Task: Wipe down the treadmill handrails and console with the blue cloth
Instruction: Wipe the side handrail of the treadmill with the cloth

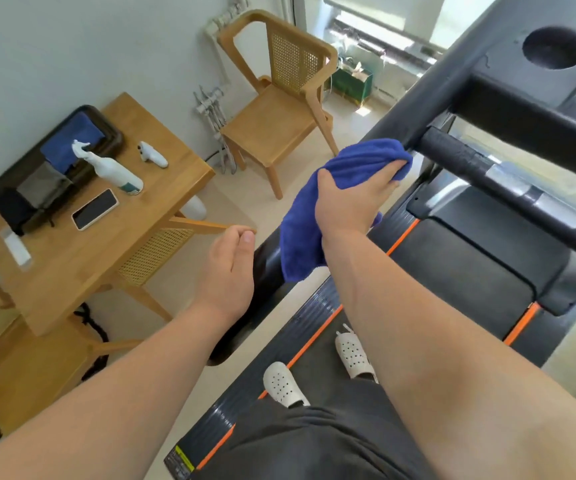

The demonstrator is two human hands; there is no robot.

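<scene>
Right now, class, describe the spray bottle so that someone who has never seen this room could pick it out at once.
Find the wooden table by the wall, left of the treadmill. Beside the dark tray on it, next to the phone, is the spray bottle. It is white with a trigger head and a teal band, and bigger than the small white object nearby.

Bright, even daylight from the large glazed window (400, 15) at top right, washed out there. Pale glare along the black treadmill handrail with silver grip plates (508, 183). Soft shadows beneath the light wooden table (82, 265). Bowed at the edges by the wide lens; slightly soft throughout.
</scene>
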